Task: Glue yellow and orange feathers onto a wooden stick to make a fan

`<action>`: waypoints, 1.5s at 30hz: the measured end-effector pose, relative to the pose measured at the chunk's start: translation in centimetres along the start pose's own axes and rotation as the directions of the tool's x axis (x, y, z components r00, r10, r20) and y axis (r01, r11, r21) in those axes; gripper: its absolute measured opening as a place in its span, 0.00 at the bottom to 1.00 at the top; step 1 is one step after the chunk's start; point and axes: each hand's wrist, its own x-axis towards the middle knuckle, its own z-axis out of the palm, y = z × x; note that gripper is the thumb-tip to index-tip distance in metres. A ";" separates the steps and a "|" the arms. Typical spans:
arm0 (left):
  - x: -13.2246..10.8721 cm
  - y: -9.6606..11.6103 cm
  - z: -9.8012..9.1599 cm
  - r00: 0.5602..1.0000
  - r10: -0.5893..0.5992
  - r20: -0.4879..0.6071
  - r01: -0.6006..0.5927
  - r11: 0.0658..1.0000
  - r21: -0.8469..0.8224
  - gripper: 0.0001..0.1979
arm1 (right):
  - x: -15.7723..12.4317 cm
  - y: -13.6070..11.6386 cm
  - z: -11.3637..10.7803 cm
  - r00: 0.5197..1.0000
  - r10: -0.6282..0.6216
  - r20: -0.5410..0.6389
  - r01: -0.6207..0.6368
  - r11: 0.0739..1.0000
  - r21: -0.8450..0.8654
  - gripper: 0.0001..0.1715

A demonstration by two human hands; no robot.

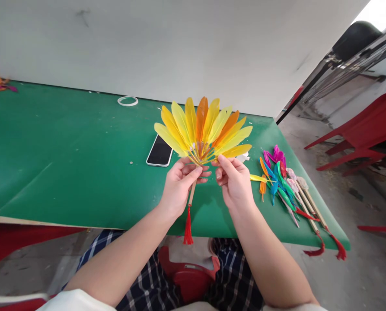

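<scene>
A feather fan (202, 125) of yellow and orange feathers spreads upright in front of me, above the green table. My left hand (180, 183) is closed around the base of the fan, where the feather quills meet a thin wooden handle (192, 193). From the handle's lower end hangs a red tassel (188, 226). My right hand (234, 179) pinches the quill end of the lowest yellow feather (236, 150) on the fan's right side. Whether that feather is fixed to the fan is hidden by my fingers.
The green table (66, 151) meets a pale wall behind. A phone (160, 152) and a white tape ring (127, 101) lie beyond my left hand. At right are loose coloured feathers (279, 179) and several tasselled sticks (306, 196). A red chair (364, 129) stands beyond.
</scene>
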 end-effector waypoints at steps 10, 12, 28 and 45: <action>0.0 0.1 0.1 1.000 -0.011 -0.003 0.011 1.000 0.020 0.11 | -0.1 0.4 0.2 0.997 -0.073 -0.021 0.073 0.997 -0.007 0.13; 0.0 0.0 0.1 1.000 -0.011 -0.001 0.011 0.999 0.040 0.11 | -0.1 0.4 0.1 0.997 -0.081 -0.018 0.081 0.997 -0.005 0.13; 0.1 -0.1 0.0 0.997 0.033 -0.077 -0.023 0.991 0.129 0.10 | -0.1 1.0 0.0 0.999 -0.040 0.022 0.041 0.998 -0.040 0.13; 0.4 -0.2 -0.1 0.991 0.057 -0.118 -0.045 0.993 0.105 0.10 | 0.6 1.9 -0.5 0.995 -0.076 0.059 0.074 0.997 0.037 0.07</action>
